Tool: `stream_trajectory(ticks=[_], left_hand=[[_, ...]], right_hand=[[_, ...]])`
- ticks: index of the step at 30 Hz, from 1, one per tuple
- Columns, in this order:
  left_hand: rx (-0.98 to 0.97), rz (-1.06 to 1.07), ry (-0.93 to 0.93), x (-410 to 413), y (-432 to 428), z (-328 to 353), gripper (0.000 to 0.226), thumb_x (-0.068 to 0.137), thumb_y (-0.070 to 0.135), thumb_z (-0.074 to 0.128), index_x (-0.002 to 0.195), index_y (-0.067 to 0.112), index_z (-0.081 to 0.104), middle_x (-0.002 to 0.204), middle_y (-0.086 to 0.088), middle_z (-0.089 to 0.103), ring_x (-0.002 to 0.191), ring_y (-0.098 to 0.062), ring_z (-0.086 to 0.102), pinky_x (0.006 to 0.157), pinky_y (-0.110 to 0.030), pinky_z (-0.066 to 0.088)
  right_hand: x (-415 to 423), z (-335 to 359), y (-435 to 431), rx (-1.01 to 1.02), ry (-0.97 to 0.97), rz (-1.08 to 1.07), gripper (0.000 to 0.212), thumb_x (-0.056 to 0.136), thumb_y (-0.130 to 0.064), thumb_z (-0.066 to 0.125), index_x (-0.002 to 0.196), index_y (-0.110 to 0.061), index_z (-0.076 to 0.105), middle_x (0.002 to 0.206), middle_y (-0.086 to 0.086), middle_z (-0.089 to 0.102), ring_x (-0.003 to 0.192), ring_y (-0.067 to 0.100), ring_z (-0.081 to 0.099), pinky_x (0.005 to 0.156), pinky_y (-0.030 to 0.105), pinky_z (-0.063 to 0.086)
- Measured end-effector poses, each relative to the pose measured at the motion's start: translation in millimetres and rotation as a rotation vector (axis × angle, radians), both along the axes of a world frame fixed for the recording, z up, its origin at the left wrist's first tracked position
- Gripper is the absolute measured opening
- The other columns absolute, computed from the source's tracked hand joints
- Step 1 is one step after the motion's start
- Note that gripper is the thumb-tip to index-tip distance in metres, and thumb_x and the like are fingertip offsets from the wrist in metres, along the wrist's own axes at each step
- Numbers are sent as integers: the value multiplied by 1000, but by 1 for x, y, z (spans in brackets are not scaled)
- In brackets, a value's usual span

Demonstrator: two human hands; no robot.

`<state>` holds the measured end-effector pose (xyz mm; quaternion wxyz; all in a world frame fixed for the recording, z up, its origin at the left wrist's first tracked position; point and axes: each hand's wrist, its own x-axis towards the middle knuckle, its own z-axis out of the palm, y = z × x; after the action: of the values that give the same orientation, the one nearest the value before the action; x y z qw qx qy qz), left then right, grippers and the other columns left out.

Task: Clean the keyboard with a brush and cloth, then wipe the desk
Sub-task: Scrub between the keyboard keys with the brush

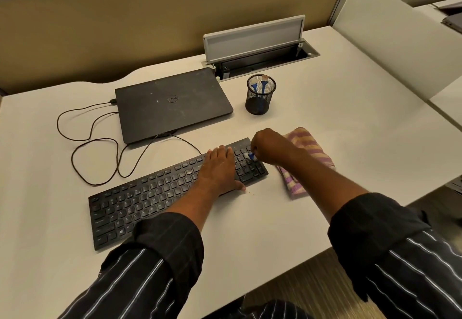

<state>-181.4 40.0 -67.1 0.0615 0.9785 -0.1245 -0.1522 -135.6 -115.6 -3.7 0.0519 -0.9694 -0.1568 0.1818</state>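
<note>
Two hands, two jobs. The fingers [256, 148] of the right hand [271, 147] are curled tight round a small blue brush [250, 155]. Its pale bristles are down on the number-pad keys at the right end of the black keyboard [140, 201]. The fingers [223, 151] of the left hand [220, 168] lie straight and together, pressed flat on the keys just beside, steadying the board on the table [325, 108].

We judge the brushing step to be in hand. The next move, we think, calls for short strokes working leftward along the rows, with the left hand shifted clear.

The keys look dusty, with pale specks across them, and we see crumbs on the table by the front edge. The striped cloth [308, 141] lies folded just beside the keyboard's right end, partly under the right forearm.
</note>
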Motion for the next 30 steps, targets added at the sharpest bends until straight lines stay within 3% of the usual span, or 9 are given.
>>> stream_trajectory(ticks=[4, 10, 14, 18, 23, 27, 30], left_hand=[[5, 0, 9, 1, 0, 0, 125, 70, 70, 76, 157, 5, 14, 160, -18, 24, 148, -34, 22, 124, -47, 16], [7, 0, 14, 1, 0, 1, 124, 72, 70, 75, 157, 5, 13, 160, -18, 23, 148, -34, 21, 124, -47, 16], [5, 1, 21, 0, -1, 1, 124, 72, 70, 75, 157, 5, 13, 161, -18, 22, 149, -35, 20, 124, -48, 15], [-4, 10, 8, -1, 0, 0, 122, 71, 70, 75, 156, 5, 16, 158, -17, 26, 146, -34, 24, 123, -47, 18], [-13, 12, -6, -1, -1, 0, 119, 70, 70, 76, 155, 6, 20, 155, -16, 30, 143, -32, 29, 121, -46, 22], [-5, 12, -7, -2, 1, 0, 120, 72, 71, 74, 156, 6, 18, 158, -17, 26, 146, -33, 25, 123, -45, 19], [-13, 12, -16, -2, 1, 0, 118, 72, 71, 74, 155, 7, 19, 158, -15, 26, 146, -32, 25, 123, -44, 18]], right_hand=[[-17, 6, -9, -97, 99, 69, 25, 88, -13, 66, 110, -2, 66, 105, 11, 70, 78, 16, 52, 68, 26, 42], [-20, 4, -20, 33, -6, -26, 22, 88, -12, 61, 104, -5, 74, 99, 10, 74, 78, 21, 65, 68, 28, 51], [-25, -1, -21, -40, 11, 21, 21, 87, -15, 66, 103, -3, 71, 97, 9, 72, 76, 19, 60, 71, 30, 51], [-15, 9, -22, -26, -4, 33, 10, 86, -14, 65, 86, -5, 70, 84, 6, 67, 77, 23, 59, 71, 29, 48], [14, 8, -13, 135, -188, -38, 29, 92, -10, 57, 119, -12, 70, 113, 10, 66, 97, 25, 61, 77, 30, 45], [19, -2, -3, 37, -127, 61, 29, 91, -9, 60, 119, -10, 69, 113, 12, 63, 99, 25, 59, 78, 29, 45], [19, -5, -11, -17, -117, 18, 26, 91, -14, 62, 114, -5, 69, 109, 14, 64, 98, 26, 60, 78, 29, 44]])
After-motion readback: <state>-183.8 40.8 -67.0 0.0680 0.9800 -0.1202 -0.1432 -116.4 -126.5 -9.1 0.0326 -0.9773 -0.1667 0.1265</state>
